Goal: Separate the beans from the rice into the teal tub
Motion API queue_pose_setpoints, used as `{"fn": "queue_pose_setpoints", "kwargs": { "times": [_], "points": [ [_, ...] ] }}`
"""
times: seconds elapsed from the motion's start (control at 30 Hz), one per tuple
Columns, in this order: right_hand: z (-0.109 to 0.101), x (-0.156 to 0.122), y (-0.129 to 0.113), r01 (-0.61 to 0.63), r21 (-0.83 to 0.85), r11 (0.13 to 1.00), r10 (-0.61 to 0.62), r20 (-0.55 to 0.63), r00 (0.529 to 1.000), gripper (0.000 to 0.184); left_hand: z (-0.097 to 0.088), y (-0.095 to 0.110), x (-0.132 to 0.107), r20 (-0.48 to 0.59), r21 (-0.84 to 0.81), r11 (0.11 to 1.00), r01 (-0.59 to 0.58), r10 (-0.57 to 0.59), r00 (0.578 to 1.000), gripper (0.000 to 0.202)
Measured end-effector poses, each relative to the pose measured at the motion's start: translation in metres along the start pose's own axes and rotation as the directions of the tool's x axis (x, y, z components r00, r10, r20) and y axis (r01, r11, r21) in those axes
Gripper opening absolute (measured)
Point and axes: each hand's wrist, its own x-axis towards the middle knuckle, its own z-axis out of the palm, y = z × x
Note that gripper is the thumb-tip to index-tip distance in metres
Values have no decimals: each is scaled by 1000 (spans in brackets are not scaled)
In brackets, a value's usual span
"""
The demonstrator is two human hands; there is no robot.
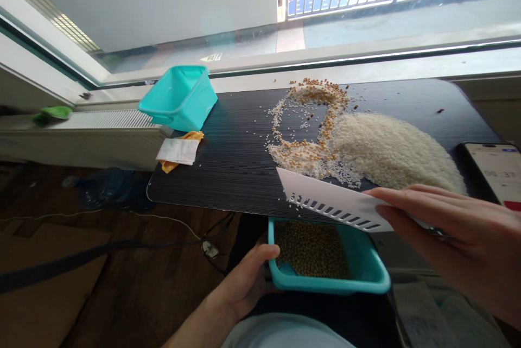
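my left hand (248, 277) grips the teal bin (325, 284) by its left end, thumb on the rim, fingers mostly hidden | bin sits below the near edge of the black tabletop (228, 174), beans (313, 250) inside | my right hand (456, 223) pinches the white slotted scraper (325, 191), thumb against fingers, near the rice heap (399, 147)

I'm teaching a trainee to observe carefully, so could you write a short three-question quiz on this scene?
1. Which hand holds the white slotted scraper?
2. True or false: the left hand is gripping the phone.
3. What lies directly beneath the white paper? A) phone B) orange cloth C) rice pile

Key:
1. The right hand.
2. False; it holds the teal container of beans.
3. B
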Motion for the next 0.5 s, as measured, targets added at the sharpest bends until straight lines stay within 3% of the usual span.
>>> {"fn": "queue_pose_setpoints", "kwargs": {
  "times": [0.13,0.4,0.5],
  "points": [
    [0,2,-5,41,64,997,-43,21,999,21,-3,2,-2,-43,-16,1000,-19,19,999,66],
    [29,5,-12,-60,74,995,55,60,997,26,-2,-1,2,-38,-26,1000,-11,10,999,68],
    [31,6,-7,-122,28,992,122,10,993,24,-1,-2,2,-25,-31,999,-13,13,1000,67]
  ]
}}
